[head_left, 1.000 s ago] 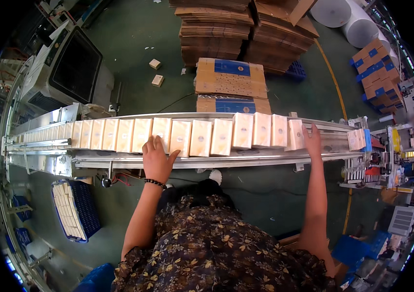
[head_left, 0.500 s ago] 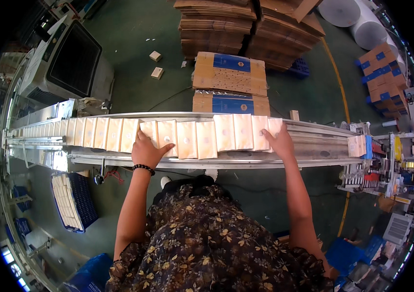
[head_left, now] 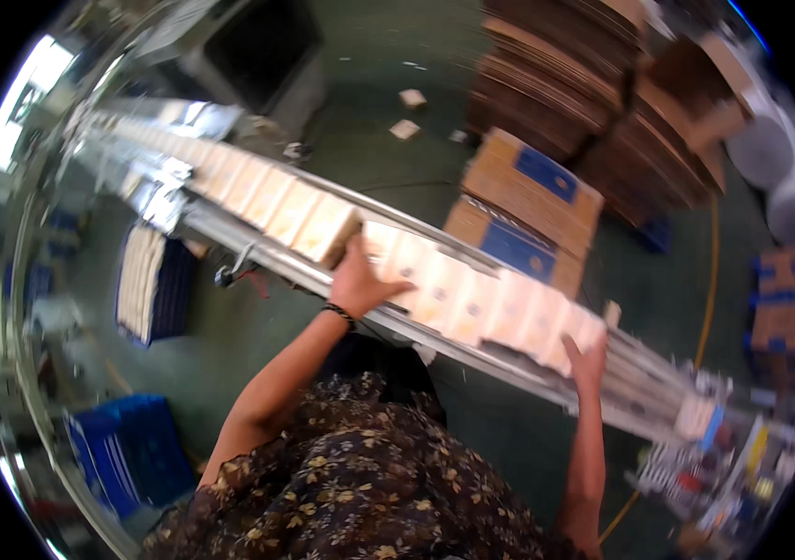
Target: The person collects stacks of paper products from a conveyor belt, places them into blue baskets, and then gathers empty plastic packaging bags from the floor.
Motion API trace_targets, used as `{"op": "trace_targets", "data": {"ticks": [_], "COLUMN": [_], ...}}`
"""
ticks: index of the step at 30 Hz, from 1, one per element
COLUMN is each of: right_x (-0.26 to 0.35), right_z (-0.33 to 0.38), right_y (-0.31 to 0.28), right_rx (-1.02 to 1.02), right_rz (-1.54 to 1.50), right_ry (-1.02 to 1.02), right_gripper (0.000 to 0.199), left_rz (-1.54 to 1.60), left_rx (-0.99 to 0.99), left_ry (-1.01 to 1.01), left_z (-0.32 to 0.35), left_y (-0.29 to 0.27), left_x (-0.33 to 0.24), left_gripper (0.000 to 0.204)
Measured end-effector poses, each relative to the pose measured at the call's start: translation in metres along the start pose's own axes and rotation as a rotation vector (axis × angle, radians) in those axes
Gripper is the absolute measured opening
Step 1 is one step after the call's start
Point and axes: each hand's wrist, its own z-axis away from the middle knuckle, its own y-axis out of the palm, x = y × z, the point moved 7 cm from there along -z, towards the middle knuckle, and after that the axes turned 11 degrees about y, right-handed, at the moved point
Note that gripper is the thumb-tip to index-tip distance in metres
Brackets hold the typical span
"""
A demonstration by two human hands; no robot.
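Note:
A row of pale, flat packs (head_left: 474, 303), which look like tissue packs, lies side by side along a metal conveyor (head_left: 520, 392). My left hand (head_left: 360, 285) grips the row's left end, its thumb stretched over the front edges. At the right end my right hand (head_left: 588, 360) presses in, with fingers round the last pack and thumb on top. The row is clasped between both hands. Left of my left hand, another line of packs (head_left: 271, 198) runs back along the conveyor, its end pack just beside my fingers. Motion blurs the packs.
Flattened cardboard boxes (head_left: 530, 205) lie beyond the conveyor, before tall cardboard stacks (head_left: 547, 84). Two loose packs (head_left: 405, 129) are on the floor. A blue crate (head_left: 168, 303) of packs and a blue bin (head_left: 136, 453) stand at left. Machinery (head_left: 696, 476) is at the conveyor's right end.
My view has turned, so the conveyor now slants down to the right. A step shows between the clasped row and the line on its left. Both hands stay at the row's ends.

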Motion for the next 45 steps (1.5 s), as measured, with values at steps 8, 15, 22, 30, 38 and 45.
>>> {"op": "trace_targets", "data": {"ticks": [8, 15, 22, 30, 38, 45], "right_x": [0.006, 0.143, 0.314, 0.547, 0.727, 0.828], "right_z": [0.051, 0.123, 0.202, 0.361, 0.520, 0.787], "right_y": [-0.085, -0.144, -0.070, 0.171, 0.465, 0.714], "right_rx": [-0.194, -0.446, -0.452, -0.005, 0.507, 0.969], "right_rz": [0.089, 0.319, 0.250, 0.006, 0.030, 0.071], "right_ry": [0.136, -0.134, -0.489, -0.937, -1.168, -1.384], "right_gripper": [0.092, 0.100, 0.093, 0.092, 0.086, 0.094], "left_rz": [0.088, 0.262, 0.277, 0.074, 0.131, -0.001], "left_rx": [-0.027, -0.186, -0.587, -0.961, -1.282, -1.545], "left_ry": [0.048, 0.135, 0.157, -0.174, -0.638, -1.167], "left_z": [0.014, 0.040, 0.126, 0.319, 0.547, 0.730], "left_y": [-0.025, -0.122, -0.289, -0.485, -0.580, -0.638], "left_x": [-0.058, -0.060, 0.055, 0.259, 0.424, 0.522], "left_gripper": [0.127, 0.126, 0.125, 0.124, 0.118, 0.116]}}
